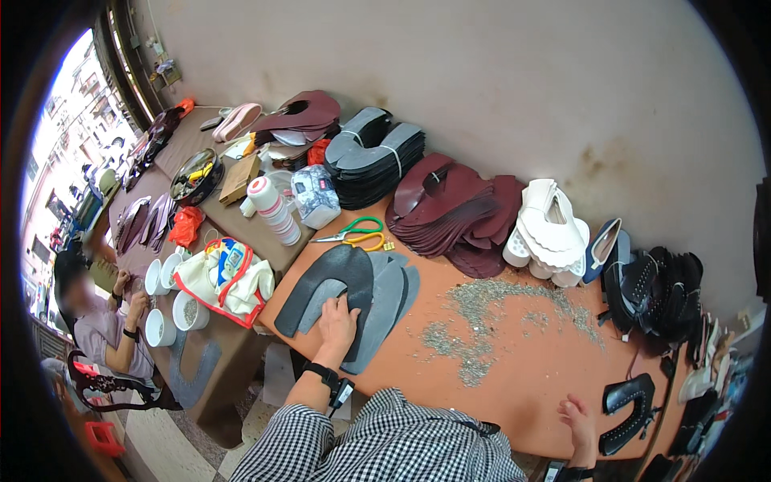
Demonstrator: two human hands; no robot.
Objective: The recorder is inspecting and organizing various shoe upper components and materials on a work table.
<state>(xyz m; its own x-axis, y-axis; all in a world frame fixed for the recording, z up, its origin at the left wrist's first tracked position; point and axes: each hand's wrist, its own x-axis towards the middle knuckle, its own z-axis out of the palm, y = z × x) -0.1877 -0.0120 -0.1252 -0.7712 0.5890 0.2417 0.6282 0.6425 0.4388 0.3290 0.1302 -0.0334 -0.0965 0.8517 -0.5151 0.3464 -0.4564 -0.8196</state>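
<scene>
the left hand (pixel 338 325) touches the dark piece (pixel 341 261) at the table's (pixel 514 402) left; whether its fingers grip it, i cannot tell. the right hand (pixel 575 419), fingers released and loosely bent, is near right, left of the studded piece (pixel 641 404). scissors (pixel 344 235) lie beyond the dark piece.

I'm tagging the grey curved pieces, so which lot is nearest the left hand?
The loose, fanned pile under the left hand; the banded stack stands farther back, and the single U-shaped piece lies off to the left.
</scene>
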